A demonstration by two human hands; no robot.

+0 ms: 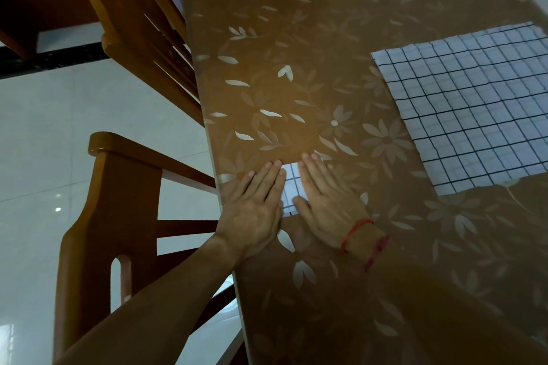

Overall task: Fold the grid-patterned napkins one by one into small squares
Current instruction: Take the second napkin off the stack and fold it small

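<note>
My single head camera looked steeply down, tilted, close over the table point(296, 68) edge beside chairs point(118, 187).

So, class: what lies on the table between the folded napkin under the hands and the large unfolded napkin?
Nothing: in the head view, only bare floral tablecloth separates the folded napkin from the unfolded napkin.

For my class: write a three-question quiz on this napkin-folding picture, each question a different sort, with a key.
1. True or false: both hands press flat on the folded napkin.
2. Which wrist wears the red string: A left, B right?
3. Where does the unfolded napkin lie relative to the hands?

Key: 1 true: left hand and right hand lie flat on it. 2 B. 3 Farther off, to the right, on the table.
</note>
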